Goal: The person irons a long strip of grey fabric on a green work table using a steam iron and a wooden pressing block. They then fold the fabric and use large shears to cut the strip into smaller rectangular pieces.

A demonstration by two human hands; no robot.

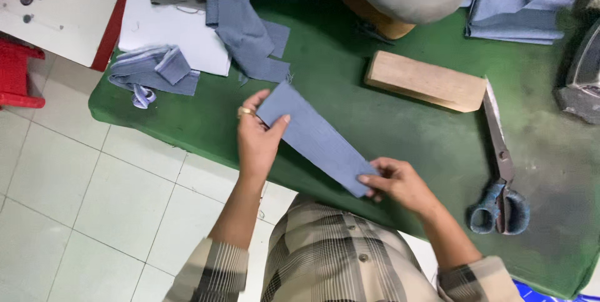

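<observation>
Over the near edge of the green table, a blue fabric strip is held flat between both hands, running from 10 o'clock to 4 o'clock. Its upper end is pinched by the left hand, thumb on top; a ring is worn on this hand. Its lower end is gripped by the right hand, fingers closed on the corner. At 2 o'clock from the strip, a wooden block is laid on the table. At 3 o'clock, scissors are laid, blades pointing away. At 11 o'clock, cut blue pieces are spread, and at 10 o'clock a folded bundle is placed near the table edge.
</observation>
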